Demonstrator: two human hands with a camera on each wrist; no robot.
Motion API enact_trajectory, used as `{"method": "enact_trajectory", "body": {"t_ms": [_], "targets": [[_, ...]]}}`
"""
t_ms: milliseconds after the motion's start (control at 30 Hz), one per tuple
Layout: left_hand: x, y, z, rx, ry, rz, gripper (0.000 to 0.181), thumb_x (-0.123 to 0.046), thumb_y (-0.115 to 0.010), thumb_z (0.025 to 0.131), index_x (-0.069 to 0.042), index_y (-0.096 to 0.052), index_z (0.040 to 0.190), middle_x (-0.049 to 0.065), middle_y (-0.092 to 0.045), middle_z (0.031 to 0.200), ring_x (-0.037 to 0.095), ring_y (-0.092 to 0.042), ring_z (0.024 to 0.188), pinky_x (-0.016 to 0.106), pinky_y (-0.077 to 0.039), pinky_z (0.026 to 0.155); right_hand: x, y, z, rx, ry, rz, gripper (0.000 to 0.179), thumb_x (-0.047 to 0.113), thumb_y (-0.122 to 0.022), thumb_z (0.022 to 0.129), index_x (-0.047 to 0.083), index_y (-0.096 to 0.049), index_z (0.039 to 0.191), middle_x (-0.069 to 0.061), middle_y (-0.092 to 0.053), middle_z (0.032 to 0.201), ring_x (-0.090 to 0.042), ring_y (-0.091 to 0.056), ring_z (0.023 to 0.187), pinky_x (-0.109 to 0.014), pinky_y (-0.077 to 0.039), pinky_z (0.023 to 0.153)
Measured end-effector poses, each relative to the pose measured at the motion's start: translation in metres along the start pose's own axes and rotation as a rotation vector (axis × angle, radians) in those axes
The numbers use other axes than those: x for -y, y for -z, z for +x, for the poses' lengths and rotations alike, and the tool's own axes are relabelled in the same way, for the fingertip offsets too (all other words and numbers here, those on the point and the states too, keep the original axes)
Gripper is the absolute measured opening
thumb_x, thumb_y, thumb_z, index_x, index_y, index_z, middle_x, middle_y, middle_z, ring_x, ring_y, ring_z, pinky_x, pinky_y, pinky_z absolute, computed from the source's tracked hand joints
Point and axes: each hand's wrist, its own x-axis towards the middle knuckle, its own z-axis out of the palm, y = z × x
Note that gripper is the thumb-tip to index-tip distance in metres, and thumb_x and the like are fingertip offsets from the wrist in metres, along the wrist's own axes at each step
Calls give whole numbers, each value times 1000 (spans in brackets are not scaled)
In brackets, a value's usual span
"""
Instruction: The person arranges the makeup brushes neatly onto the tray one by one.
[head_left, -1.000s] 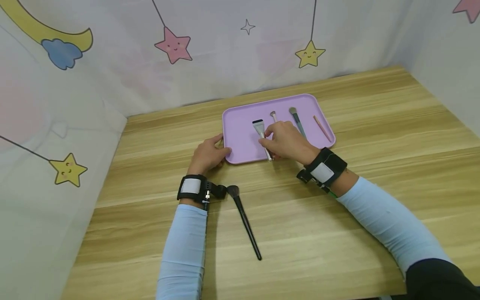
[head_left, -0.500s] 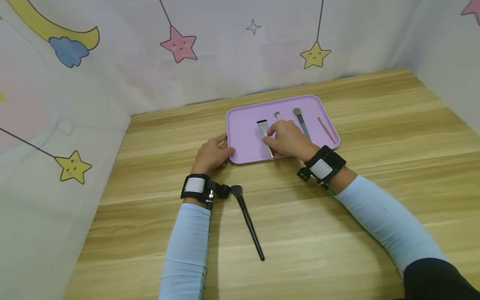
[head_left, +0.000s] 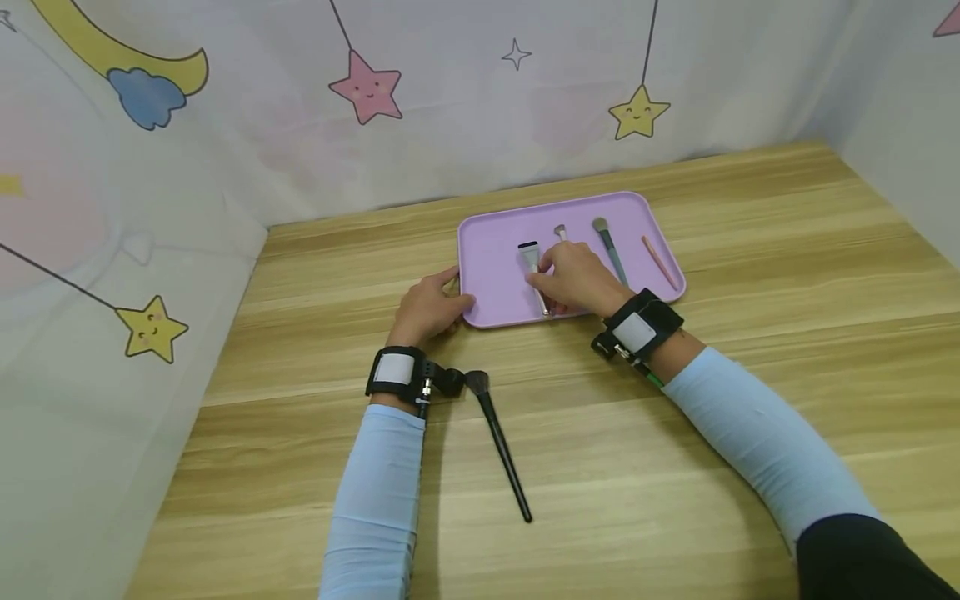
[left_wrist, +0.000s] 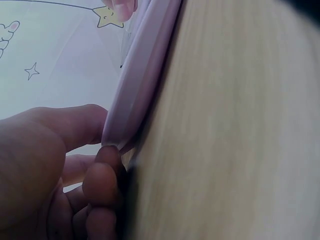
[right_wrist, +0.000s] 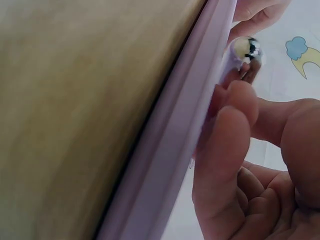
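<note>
A lilac tray (head_left: 491, 279) lies on the table. My left hand (head_left: 429, 310) grips its near left corner; in the left wrist view, the thumb is at the rim (left_wrist: 132, 95) and curled fingers are against the side below. Over the tray, my right hand (head_left: 583, 279) pinches a flat-headed makeup brush (head_left: 530, 255) by its silver handle, bristles pointing away. The round shiny handle end (right_wrist: 245, 48) shows in the right wrist view, close to the tray's rim. Right of it lie a small makeup brush (head_left: 560, 232), partly hidden by the hand, and a green-handled makeup brush (head_left: 609, 250).
A thin pink stick (head_left: 658, 261) lies at the tray's right side. A large black makeup brush (head_left: 501, 450) lies on the wooden table (head_left: 637, 500) in front of the tray, its bristles near the left wrist camera. A printed curtain (head_left: 465, 133) stands behind the table.
The head view has shifted slightly. The flat brush's handle end has come down from just beyond the tray's near rim to just within it. My left hand keeps its grip on the tray.
</note>
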Motion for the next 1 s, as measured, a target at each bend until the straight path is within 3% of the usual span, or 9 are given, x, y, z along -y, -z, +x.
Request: {"method": "enact_trajectory", "body": {"t_ms": [233,367,500,600,800,1000], "targets": [[-1,-3,-2,5,9,2,70,-32,-67,92,-23,-41,156,5,-64,60,16,-58,50,29,-41,50,-1,-1,-1,27,-12,-10,34,27,-65,99,-6,-69,109,-6,-66,60,-15,-64,48,-23,-44,43],[-1,-2,-4,10,5,4,70,-33,-67,92,-23,-41,157,5,-64,61,16,-58,51,29,-42,51,-1,1,-3,42,-12,-41,42,30,-65,99,-7,-65,118,-9,-68,65,-18,-64,54,-28,-47,51],[-1,1,-4,2,-2,14,69,-34,-66,93,-22,-42,156,5,-65,61,17,-60,52,30,-42,52,1,2,-5,41,27,-116,51,30,-68,96,-6,-60,131,-18,-72,95,-25,-64,74,-38,-50,68],[-2,2,-4,7,-3,20,69,-34,-66,93,-22,-41,156,5,-64,61,17,-59,52,30,-42,52,6,2,-8,49,57,-177,52,29,-70,93,-2,-60,134,-18,-68,110,-27,-60,82,-42,-49,72],[-3,3,-6,22,-6,27,70,-34,-65,93,-21,-40,157,4,-65,62,17,-60,53,30,-42,53,12,1,-15,69,52,-228,49,30,-73,92,2,-63,132,-13,-68,103,-25,-58,76,-41,-47,66],[-3,4,-7,26,3,25,70,-34,-65,93,-21,-40,157,4,-65,62,16,-60,53,30,-43,53,16,0,-19,73,48,-236,52,32,-73,92,1,-62,132,-15,-68,111,-26,-60,80,-42,-50,71]]}}
